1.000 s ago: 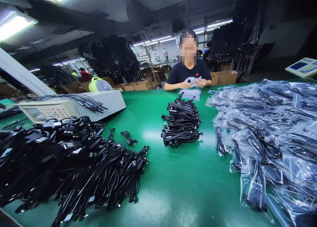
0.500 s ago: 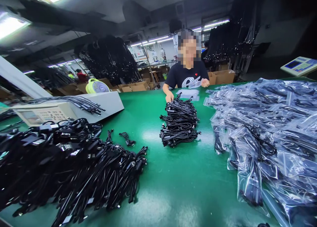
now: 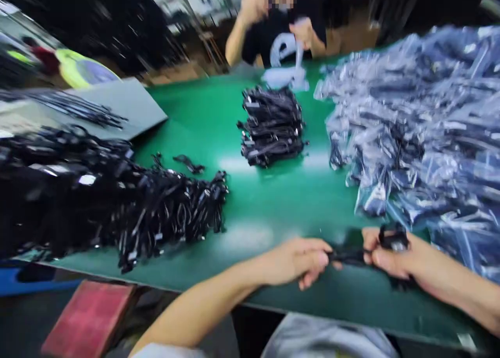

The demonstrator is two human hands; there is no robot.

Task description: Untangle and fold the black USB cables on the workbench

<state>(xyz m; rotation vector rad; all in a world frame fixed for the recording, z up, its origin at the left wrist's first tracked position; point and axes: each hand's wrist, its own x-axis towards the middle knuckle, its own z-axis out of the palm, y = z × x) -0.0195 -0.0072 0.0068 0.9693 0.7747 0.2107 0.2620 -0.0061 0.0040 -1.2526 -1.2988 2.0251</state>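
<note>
A black cable [image 3: 349, 255] is stretched between my hands over the near edge of the green table [image 3: 258, 212]. My left hand [image 3: 302, 261] pinches one end of it, thumb against fingers. Closed around the other end is my right hand [image 3: 394, 254], with a dark connector or loop standing up above the fingers. Motion blur hides the cable's details. Beyond my hands lies a stacked pile of bundled black cables [image 3: 273, 126]. To the right, clear plastic bags with cables inside [image 3: 414, 118] form a large heap.
A big heap of loose black cables [image 3: 167, 207] covers the table's left side. Behind it stands a grey instrument [image 3: 136, 105] with cables on top, near a yellow-green fan [image 3: 84, 69]. Across the table a co-worker [image 3: 273, 35] has both hands raised. A red stool [image 3: 88, 316] is below left.
My view has tilted down, and both my hands have come into sight with a cable between them. The co-worker's hand has left the cable pile and both hands are lifted.
</note>
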